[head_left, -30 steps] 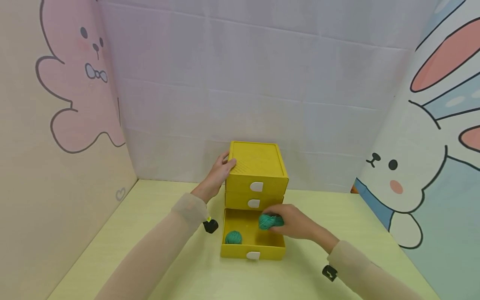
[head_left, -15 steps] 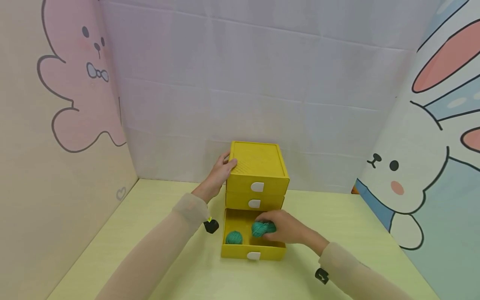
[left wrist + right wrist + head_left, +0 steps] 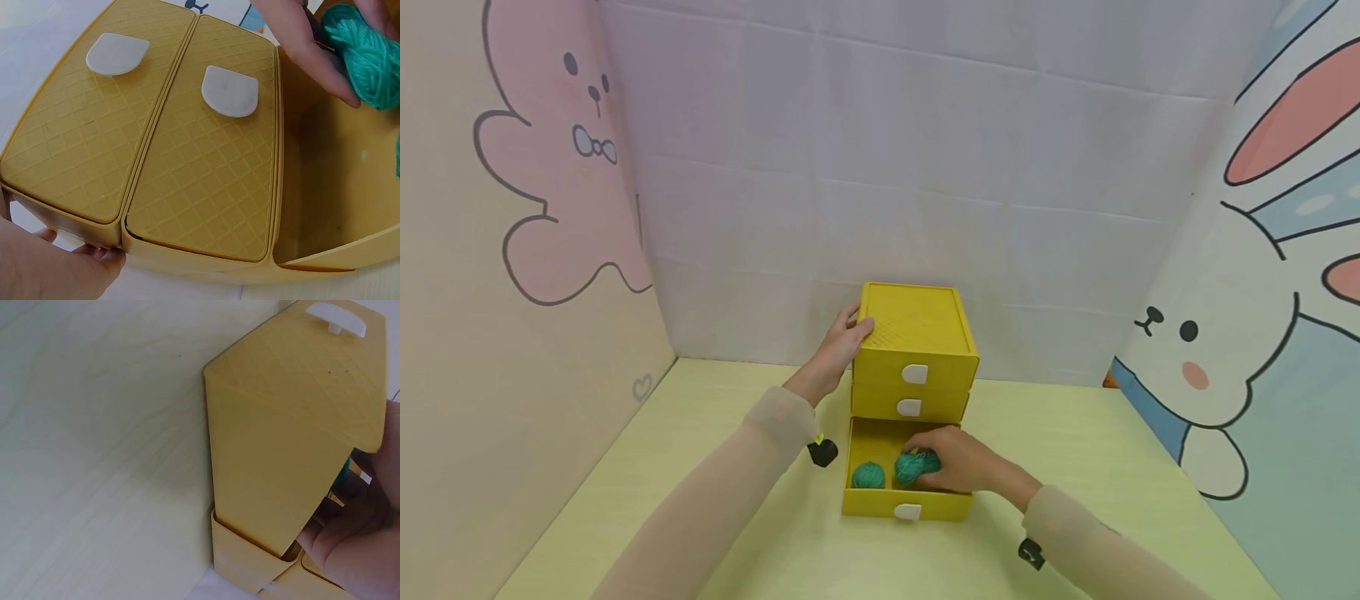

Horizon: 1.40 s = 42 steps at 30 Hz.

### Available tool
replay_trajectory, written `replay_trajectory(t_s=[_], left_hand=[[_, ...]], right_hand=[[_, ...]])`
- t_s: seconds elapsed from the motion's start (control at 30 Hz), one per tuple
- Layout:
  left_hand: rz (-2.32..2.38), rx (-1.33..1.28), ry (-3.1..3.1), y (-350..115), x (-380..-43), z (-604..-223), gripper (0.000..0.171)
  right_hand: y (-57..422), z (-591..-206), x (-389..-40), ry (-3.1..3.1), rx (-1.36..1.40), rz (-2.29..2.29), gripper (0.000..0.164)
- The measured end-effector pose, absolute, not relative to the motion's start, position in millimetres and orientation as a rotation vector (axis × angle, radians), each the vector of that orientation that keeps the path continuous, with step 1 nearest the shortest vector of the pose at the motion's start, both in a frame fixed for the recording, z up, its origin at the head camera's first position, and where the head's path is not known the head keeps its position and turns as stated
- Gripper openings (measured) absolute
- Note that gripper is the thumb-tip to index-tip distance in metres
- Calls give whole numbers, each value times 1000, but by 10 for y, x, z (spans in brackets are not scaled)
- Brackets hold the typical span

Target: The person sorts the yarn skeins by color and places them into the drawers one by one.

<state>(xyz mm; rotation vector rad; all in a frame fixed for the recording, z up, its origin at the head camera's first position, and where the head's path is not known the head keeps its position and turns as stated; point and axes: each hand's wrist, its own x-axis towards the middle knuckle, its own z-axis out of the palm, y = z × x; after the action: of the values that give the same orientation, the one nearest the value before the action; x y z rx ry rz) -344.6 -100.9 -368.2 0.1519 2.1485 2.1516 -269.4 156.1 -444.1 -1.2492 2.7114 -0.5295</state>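
A small yellow drawer cabinet stands against the back wall, its bottom drawer pulled out. My left hand grips the cabinet's upper left edge, thumb along it. Inside the drawer, my right hand holds a green yarn skein low over the floor, fingers on one side and thumb on the other. A second, round green yarn ball lies in the drawer's front left corner. From the right wrist, the drawer's side wall hides most of the held yarn.
Two upper drawers with white tabs are closed. Pale wood-grain tabletop surrounds the cabinet. A white cloth hangs behind, and cartoon-printed panels border both sides.
My right hand has moved left and lower into the drawer with the yarn skein, nearer the other ball. My left hand has stayed on the cabinet.
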Motion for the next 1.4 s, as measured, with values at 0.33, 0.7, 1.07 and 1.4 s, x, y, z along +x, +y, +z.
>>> replay_trajectory(t_s=[0.33, 0.7, 1.07, 1.4], left_hand=[[2154, 184, 2144, -1013, -3444, -3691, 69], [2153, 184, 2148, -1009, -3447, -3681, 69], [2144, 173, 2164, -1011, -3451, -3679, 68], [2146, 184, 2156, -1014, -3462, -3684, 67]], right_hand=[[1497, -4528, -2716, 2718, -1211, -478, 36], [1595, -4379, -2678, 2643, -1200, -623, 42], [1952, -4162, -2552, 2712, -1229, -704, 33], [2328, -4236, -2474, 2843, -1121, -729, 36]])
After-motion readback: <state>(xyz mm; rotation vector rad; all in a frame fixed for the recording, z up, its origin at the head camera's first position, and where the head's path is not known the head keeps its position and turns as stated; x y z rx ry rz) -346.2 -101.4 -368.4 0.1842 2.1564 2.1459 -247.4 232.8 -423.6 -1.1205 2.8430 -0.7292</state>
